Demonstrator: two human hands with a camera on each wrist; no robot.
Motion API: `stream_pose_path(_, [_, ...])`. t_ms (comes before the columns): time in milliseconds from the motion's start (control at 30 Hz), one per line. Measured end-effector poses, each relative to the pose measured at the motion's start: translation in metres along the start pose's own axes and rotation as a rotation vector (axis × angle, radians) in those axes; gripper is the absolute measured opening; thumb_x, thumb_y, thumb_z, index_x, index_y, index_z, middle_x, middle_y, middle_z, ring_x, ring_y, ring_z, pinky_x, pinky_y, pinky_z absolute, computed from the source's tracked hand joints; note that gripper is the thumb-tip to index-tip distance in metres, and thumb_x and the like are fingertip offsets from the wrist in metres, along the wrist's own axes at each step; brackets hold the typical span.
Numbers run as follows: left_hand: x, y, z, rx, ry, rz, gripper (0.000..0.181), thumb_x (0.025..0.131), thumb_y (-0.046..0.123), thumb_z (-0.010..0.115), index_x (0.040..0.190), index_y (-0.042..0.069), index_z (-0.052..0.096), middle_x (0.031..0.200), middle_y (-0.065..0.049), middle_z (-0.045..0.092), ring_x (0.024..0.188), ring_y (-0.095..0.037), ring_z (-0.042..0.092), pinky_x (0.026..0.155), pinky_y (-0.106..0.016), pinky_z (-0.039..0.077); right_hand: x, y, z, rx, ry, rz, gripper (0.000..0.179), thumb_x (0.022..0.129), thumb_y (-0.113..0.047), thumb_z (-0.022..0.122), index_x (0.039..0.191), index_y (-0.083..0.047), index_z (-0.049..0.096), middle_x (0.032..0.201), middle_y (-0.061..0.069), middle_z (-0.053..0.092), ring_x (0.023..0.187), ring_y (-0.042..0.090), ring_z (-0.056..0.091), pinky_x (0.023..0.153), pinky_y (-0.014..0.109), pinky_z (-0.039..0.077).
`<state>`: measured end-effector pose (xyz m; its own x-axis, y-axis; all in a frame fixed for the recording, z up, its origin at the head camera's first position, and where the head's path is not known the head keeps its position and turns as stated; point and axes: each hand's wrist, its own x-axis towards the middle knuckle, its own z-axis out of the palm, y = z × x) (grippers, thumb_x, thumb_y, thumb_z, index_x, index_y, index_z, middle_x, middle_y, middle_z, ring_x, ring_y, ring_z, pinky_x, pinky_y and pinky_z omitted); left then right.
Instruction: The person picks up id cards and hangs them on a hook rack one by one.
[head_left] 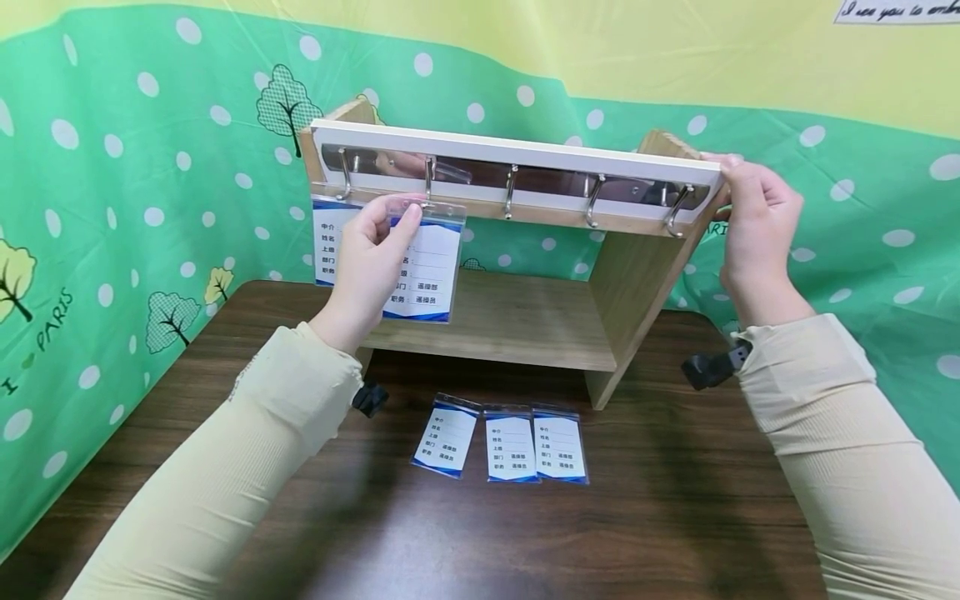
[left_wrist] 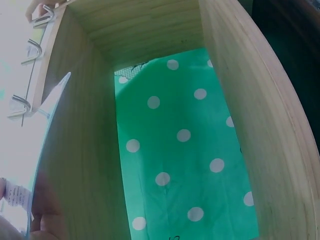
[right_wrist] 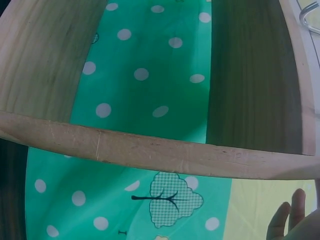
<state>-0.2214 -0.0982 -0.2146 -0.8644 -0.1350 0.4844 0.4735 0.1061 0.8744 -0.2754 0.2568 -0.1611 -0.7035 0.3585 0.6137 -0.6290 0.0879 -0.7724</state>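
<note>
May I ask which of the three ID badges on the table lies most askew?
The left ID badge: its top leans rightward, while the middle badge and right badge lie nearly straight.

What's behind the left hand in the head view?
A hanging badge below the leftmost hook; its right part is covered by the left hand. The held badge is partly covered too, along its left. Whatever else lies directly behind the hand can't be seen.
</note>
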Motion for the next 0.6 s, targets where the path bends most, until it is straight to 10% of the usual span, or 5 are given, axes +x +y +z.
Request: stream_pose_path(600, [0.0024, 0.0029, -0.0025, -0.029, 0.017, -0.055, 0.03, 0.101, 0.024, 0.057, 0.124, 0.007, 0.066, 0.116, -0.006, 0.069, 0.09, -0.01, 0.061, 0.076, -0.022, 0.048, -0.001, -0.003, -0.0011, -0.001, -0.004, 0.004, 0.028, 0.091, -0.02, 0.067, 0.066, -0.006, 0.07, 0.093, -0.005, 0.077, 0.069, 0.009, 0.054, 0.062, 0.024, 0.04])
